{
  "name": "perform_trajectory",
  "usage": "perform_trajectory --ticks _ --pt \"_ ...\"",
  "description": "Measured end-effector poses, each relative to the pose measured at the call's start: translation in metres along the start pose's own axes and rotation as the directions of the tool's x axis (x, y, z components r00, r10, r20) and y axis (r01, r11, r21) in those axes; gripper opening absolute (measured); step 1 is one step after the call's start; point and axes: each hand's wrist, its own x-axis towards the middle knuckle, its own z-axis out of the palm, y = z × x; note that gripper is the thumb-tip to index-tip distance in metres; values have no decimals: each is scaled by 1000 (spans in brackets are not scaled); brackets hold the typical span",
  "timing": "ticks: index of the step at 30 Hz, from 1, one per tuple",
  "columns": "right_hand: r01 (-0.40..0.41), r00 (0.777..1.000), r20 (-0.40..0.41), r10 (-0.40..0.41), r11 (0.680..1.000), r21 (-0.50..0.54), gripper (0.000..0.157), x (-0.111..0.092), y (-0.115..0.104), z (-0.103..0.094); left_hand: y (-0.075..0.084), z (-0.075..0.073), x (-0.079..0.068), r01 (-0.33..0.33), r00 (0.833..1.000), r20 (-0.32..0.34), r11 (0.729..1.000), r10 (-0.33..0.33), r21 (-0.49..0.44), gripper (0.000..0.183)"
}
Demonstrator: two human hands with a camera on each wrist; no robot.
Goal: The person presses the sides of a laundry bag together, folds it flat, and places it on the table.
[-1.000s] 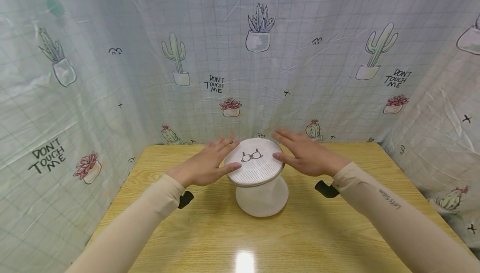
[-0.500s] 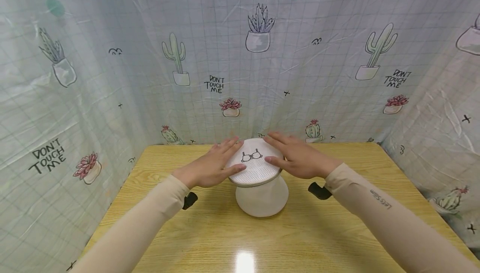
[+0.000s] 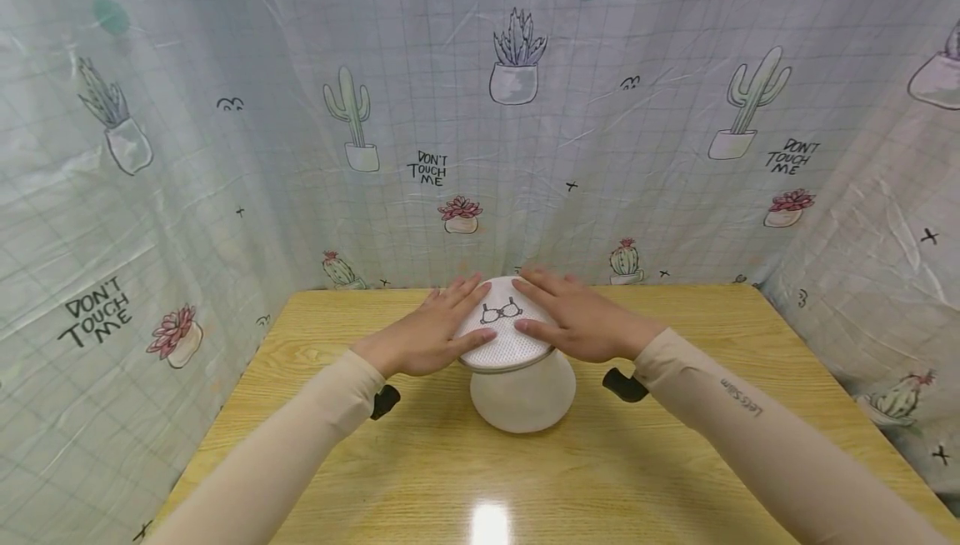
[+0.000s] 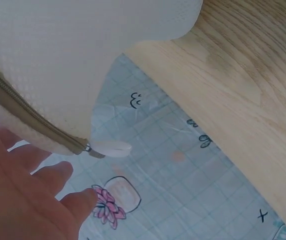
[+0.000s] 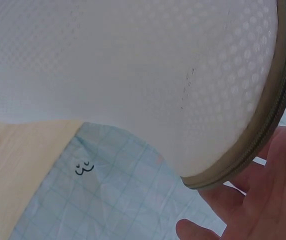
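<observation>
A white mesh bra wash bag (image 3: 525, 391), hourglass-shaped, stands upright on the wooden table, a bra outline printed on its round top. My left hand (image 3: 423, 332) lies over the left part of that top with fingers extended and thumb pointing inward. Over the right part, my right hand (image 3: 588, 320) spreads straight fingers across the rim. In the left wrist view a brown zipper (image 4: 33, 112) runs along the rim, ending in a metal slider under a small white tab (image 4: 114, 148). The right wrist view shows the rim's zipper (image 5: 263, 142) close to that hand's fingers.
The wooden table (image 3: 420, 487) ends at a curtain (image 3: 480, 128) printed with cacti, which hangs behind it and along both sides. Black pieces (image 3: 625, 385) of the wrist gear stick out below each sleeve.
Both hands have come inward over the bag's top, the right one moving farther left than the left one moved right. The bag stays standing in the same spot.
</observation>
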Motion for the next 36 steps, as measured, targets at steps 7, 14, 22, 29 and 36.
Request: perform_trajectory --ticks 7,14,22,29,36 --pt "-6 1000 28 5 1000 12 73 3 -6 2 -2 5 4 19 1000 14 1000 -19 -7 83" --pt "2 999 45 -2 1000 8 73 6 -8 7 0 9 7 15 1000 7 1000 -15 -2 84" --pt "8 999 51 -9 1000 20 73 5 -11 7 4 12 10 17 1000 1 1000 -16 -19 83" --pt "16 999 39 -17 1000 19 70 4 -9 8 9 12 12 19 1000 -2 999 -19 -38 84" --pt "25 999 26 -26 1000 16 68 2 -4 10 14 11 17 5 1000 -21 1000 -6 -25 84"
